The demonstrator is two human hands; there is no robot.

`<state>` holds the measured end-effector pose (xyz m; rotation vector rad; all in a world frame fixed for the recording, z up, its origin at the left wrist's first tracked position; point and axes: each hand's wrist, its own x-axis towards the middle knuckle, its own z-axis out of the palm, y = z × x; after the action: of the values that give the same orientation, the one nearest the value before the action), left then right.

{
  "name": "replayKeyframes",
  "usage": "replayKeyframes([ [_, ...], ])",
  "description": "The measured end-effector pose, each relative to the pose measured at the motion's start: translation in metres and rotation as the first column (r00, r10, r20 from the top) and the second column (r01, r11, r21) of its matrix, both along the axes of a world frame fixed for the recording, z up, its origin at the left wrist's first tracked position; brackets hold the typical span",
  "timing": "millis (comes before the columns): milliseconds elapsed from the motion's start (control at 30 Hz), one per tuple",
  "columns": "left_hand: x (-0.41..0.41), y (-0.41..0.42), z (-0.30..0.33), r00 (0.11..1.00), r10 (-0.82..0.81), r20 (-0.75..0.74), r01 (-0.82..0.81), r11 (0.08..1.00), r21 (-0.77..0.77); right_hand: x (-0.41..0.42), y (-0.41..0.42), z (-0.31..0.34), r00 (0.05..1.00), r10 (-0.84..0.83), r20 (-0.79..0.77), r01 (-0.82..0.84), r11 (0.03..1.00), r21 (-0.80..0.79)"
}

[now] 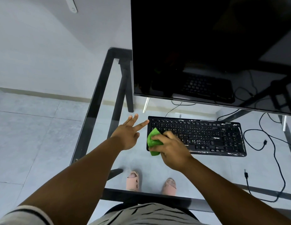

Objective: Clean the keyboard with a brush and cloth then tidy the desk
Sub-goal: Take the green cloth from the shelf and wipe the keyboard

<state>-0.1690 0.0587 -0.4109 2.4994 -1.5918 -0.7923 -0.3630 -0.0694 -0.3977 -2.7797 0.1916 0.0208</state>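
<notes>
A black keyboard (206, 135) with worn, scuffed edges lies on the glass desk (96, 101) below the monitor. My right hand (172, 148) grips a crumpled green cloth (153, 139) and presses it on the keyboard's left end. My left hand (128, 135) rests just left of the keyboard with fingers spread, its index fingertip touching the keyboard's top left corner. No brush is in view.
A large dark monitor (206, 46) stands close behind the keyboard on white feet. Black cables (271, 143) loop across the desk at the right, with a loose plug (246, 174) near the front. My feet in pink slippers (133, 181) show through the glass.
</notes>
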Motion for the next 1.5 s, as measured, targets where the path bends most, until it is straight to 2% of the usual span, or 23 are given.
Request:
replayKeyframes([
  [100,0.000,0.001,0.000,1.000,0.004,-0.005,-0.004,1.000,0.006,-0.008,-0.009,0.000,0.999,0.029,-0.029,-0.029,1.000,-0.002],
  [267,-0.002,0.000,0.001,1.000,0.013,0.002,-0.013,1.000,0.014,-0.028,-0.030,0.003,0.999,-0.043,-0.028,0.043,0.999,0.003],
  [500,-0.001,0.001,0.000,1.000,0.010,0.001,-0.010,1.000,-0.008,-0.001,-0.001,0.008,1.000,-0.005,-0.003,0.005,0.999,0.044],
  [633,0.000,0.000,0.002,0.999,0.023,-0.028,-0.023,1.000,0.012,-0.008,-0.012,0.006,1.000,-0.009,-0.012,0.009,1.000,0.025],
  [800,-0.007,0.002,0.000,0.998,0.054,-0.006,-0.054,0.998,0.032,-0.034,-0.039,0.008,0.992,-0.123,-0.010,0.123,0.992,0.018],
  [867,-0.015,0.003,0.000,0.996,0.091,-0.015,-0.091,0.995,0.027,-0.042,-0.046,0.009,0.976,-0.214,0.044,0.211,0.975,0.074],
  [900,-0.021,0.003,0.000,0.993,0.114,-0.019,-0.114,0.993,0.015,-0.047,-0.049,0.008,0.945,-0.313,0.090,0.299,0.943,0.144],
  [967,-0.032,0.005,-0.001,0.985,0.168,-0.030,-0.169,0.985,-0.037,-0.058,-0.054,0.006,0.819,-0.556,0.142,0.486,0.804,0.342],
  [1033,-0.044,0.008,-0.004,0.978,0.204,-0.046,-0.208,0.972,-0.110,-0.070,-0.056,0.003,0.723,-0.678,0.129,0.572,0.693,0.439],
  [1100,-0.054,0.009,-0.008,0.980,0.195,-0.041,-0.199,0.966,-0.164,-0.080,-0.051,0.000,0.739,-0.663,0.117,0.576,0.713,0.399],
  [1267,-0.070,0.002,-0.012,0.985,0.173,-0.016,-0.172,0.958,-0.228,-0.080,-0.018,-0.002,0.889,-0.447,0.097,0.416,0.878,0.236],
  [1333,-0.072,0.001,-0.013,0.984,0.180,-0.011,-0.178,0.957,-0.227,-0.079,-0.009,-0.004,0.915,-0.400,0.042,0.389,0.907,0.159],
  [1400,-0.074,0.001,-0.013,0.983,0.182,-0.021,-0.182,0.957,-0.227,-0.085,-0.008,-0.007,0.887,-0.461,0.032,0.454,0.883,0.119],
  [1500,-0.076,0.003,-0.012,0.983,0.180,-0.024,-0.182,0.960,-0.212,-0.102,-0.013,-0.011,0.786,-0.612,0.087,0.601,0.789,0.127],
])
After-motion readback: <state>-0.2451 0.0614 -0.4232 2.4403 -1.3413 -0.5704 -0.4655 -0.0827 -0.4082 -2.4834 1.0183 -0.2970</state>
